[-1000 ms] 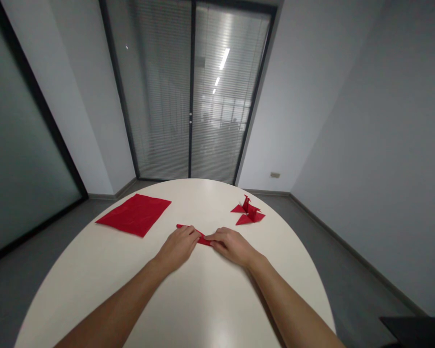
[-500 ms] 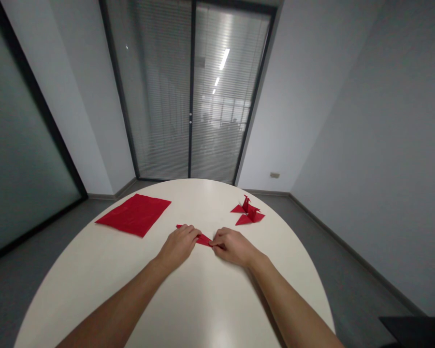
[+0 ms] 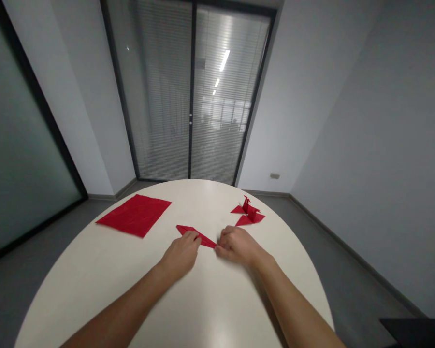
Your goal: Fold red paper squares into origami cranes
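A narrow, pointed piece of folded red paper (image 3: 208, 241) lies slantwise on the table in front of me. My left hand (image 3: 181, 252) is closed on its middle, with curled fingers over the near edge. At its right tip is my right hand (image 3: 237, 245), fingers bent and pressed together on the point. The fingertips partly hide the paper there. Beyond my right hand sit red origami cranes (image 3: 252, 213), close together with wings spread.
A flat red sheet of paper (image 3: 135, 215) lies at the left of the round white table (image 3: 210, 309). Behind the table stand a glass partition with blinds (image 3: 159, 121) and grey walls. A dark object (image 3: 416, 331) shows at the lower right.
My left hand has slid slightly down and back, uncovering more of the folded paper's left part. My right hand has shifted a little right, to the very tip.
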